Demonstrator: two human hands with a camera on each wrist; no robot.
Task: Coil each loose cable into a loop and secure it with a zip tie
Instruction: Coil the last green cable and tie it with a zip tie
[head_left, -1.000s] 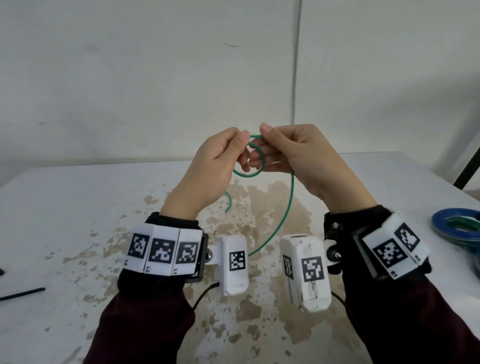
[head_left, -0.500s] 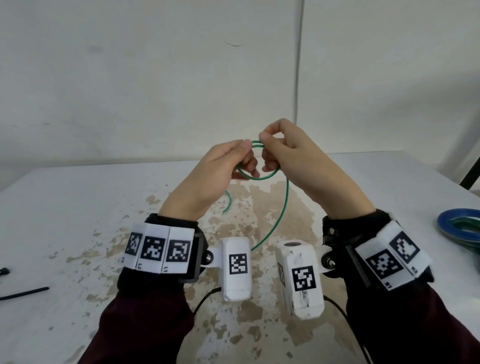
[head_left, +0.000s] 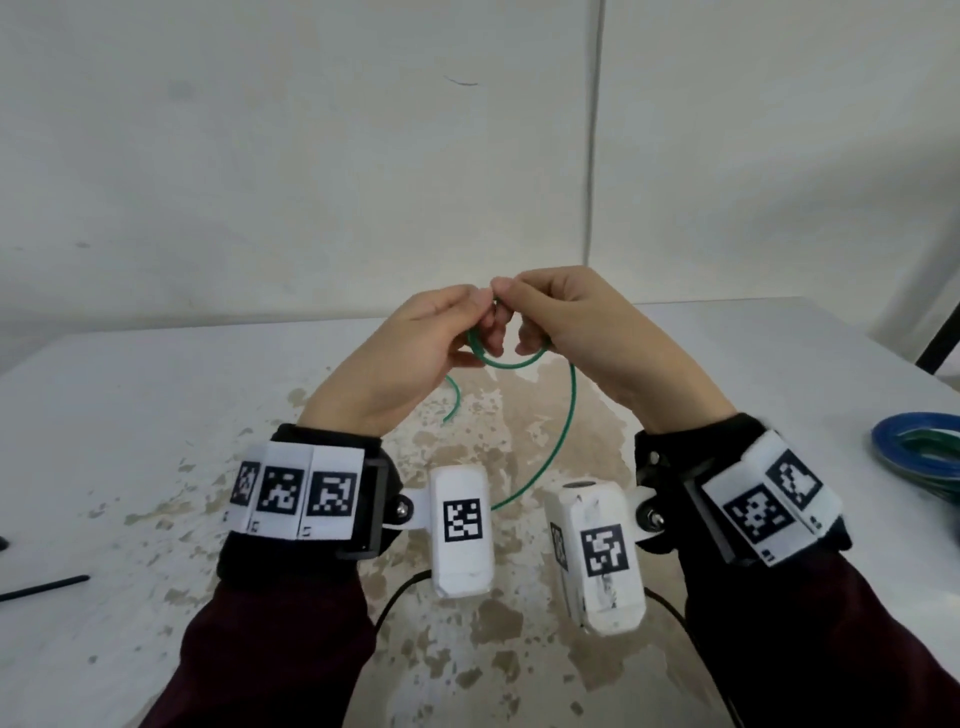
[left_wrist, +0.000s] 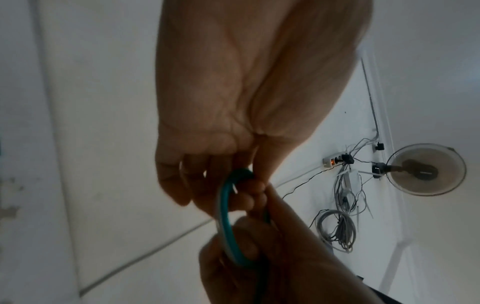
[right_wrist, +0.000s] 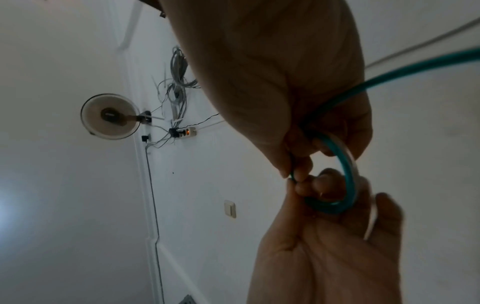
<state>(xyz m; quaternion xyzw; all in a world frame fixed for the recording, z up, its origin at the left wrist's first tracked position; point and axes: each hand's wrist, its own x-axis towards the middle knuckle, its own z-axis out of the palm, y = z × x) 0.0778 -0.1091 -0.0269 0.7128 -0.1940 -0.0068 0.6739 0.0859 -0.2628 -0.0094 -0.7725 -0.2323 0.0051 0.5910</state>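
Got both my left hand (head_left: 415, 353) and right hand (head_left: 576, 322) pinching the green cable (head_left: 566, 415) loop above the table (head_left: 156, 415).

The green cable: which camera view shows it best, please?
The head view: it shows the green cable whole, its small loop between both hands and its tail hanging toward the table. Both wrist views show only the loop, close and dim, held by fingers.
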